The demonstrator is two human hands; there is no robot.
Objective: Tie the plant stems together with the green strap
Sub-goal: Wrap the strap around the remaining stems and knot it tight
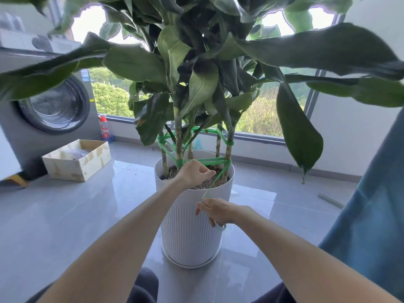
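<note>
Green strap (204, 160) is looped around five plant stems (178, 141) at frame centre; one loose end is pinched by the left hand (193, 174) and gripped by the right hand (215, 211).

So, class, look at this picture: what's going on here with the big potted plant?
A person is binding the plant stems with a green strap. The strap already bands the stems at two heights above the white ribbed pot. The left hand pinches the strap over the soil, just below the lower band. The right hand grips the loose tail lower down, in front of the pot. The tying looks unfinished.
</note>
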